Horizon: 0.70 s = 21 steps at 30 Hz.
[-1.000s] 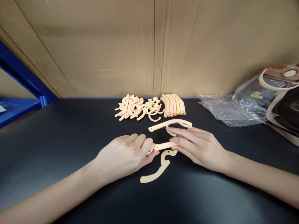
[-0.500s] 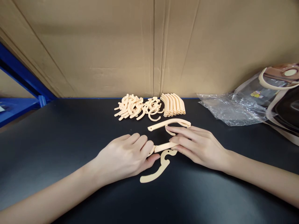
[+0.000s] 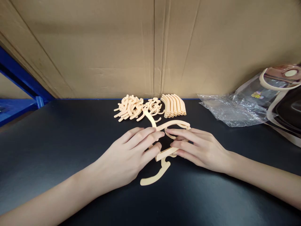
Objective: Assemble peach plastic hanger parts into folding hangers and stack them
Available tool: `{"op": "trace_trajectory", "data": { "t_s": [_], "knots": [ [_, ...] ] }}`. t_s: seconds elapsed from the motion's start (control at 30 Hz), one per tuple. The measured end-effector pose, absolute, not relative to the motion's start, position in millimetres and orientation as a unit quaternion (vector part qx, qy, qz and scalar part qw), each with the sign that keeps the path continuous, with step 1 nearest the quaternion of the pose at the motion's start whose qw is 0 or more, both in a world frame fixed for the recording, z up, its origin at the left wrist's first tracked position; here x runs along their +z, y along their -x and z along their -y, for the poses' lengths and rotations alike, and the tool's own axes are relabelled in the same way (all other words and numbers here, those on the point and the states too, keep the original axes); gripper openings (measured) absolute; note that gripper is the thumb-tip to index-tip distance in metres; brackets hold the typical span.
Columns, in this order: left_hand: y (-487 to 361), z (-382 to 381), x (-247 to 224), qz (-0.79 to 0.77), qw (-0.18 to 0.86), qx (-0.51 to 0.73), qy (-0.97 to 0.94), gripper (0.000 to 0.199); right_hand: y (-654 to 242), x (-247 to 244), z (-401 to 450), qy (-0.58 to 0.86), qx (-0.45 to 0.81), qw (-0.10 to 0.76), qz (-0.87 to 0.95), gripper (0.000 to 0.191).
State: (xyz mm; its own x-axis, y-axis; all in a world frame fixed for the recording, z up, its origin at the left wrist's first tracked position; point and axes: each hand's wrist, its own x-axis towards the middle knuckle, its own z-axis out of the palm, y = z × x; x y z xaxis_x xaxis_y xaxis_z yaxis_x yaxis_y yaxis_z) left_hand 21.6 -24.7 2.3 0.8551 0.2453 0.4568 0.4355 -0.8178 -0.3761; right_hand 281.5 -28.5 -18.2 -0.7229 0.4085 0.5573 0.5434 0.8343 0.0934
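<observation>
Now the left hand [image 3: 128, 153], no longer balled up, pinches a curved piece [image 3: 150, 119] jutting beyond its fingertips by the end of the far strip [image 3: 173, 123], apparently bringing these parts together, while the right hand [image 3: 204, 150] pinches the near strip [image 3: 166, 153] between fingers and thumb.

1 curved cream strip [image 3: 150, 119] slants toward the far edge of the worktop [image 3: 58, 135], its near end beside the left end of 1 arched cream bar [image 3: 172, 123]. Farther from that edge, 1 straight cream bar [image 3: 165, 153] tilts, partly hiding 1 paler hooked piece [image 3: 154, 179] lying flat.
</observation>
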Motion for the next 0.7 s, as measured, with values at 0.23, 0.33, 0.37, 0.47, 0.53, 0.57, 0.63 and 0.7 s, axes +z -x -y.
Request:
{"op": "trace_trajectory", "data": {
  "t_s": [0.23, 0.33, 0.37, 0.47, 0.53, 0.57, 0.63, 0.7],
  "knots": [
    [-19.9, 25.3, 2.2, 0.195, 0.165, -0.174, 0.951, 0.032, -280.9, -17.4, 25.7, 0.300, -0.085, 0.261, 0.914, 0.022],
    [-17.4, 23.2, 1.5, 0.179, 0.108, -0.175, 0.962, 0.028, -280.6, -17.4, 25.7, 0.321, -0.072, 0.255, 0.909, 0.026],
    [-16.6, 22.3, 1.5, 0.176, 0.098, -0.179, 0.963, 0.028, -280.6, -17.6, 25.8, 0.322, -0.070, 0.254, 0.910, 0.027],
    [-14.9, 20.4, 2.7, 0.168, 0.041, -0.197, 0.965, 0.028, -281.4, -18.7, 25.5, 0.327, -0.055, 0.252, 0.909, 0.028],
    [-14.2, 20.2, 3.5, 0.155, -0.022, -0.221, 0.963, 0.024, -282.2, -19.4, 24.7, 0.335, -0.035, 0.243, 0.910, 0.028],
    [-13.9, 20.6, 3.5, 0.146, -0.051, -0.236, 0.959, 0.021, -282.6, -19.7, 24.2, 0.337, -0.025, 0.238, 0.910, 0.028],
    [-13.4, 21.6, 2.3, 0.139, -0.086, -0.266, 0.950, 0.011, -283.1, -20.1, 22.9, 0.341, -0.001, 0.230, 0.912, 0.030],
    [-13.6, 22.5, 0.2, 0.143, -0.095, -0.281, 0.944, 0.014, -283.3, -20.3, 21.8, 0.341, 0.019, 0.227, 0.912, 0.032]
  ]
}}
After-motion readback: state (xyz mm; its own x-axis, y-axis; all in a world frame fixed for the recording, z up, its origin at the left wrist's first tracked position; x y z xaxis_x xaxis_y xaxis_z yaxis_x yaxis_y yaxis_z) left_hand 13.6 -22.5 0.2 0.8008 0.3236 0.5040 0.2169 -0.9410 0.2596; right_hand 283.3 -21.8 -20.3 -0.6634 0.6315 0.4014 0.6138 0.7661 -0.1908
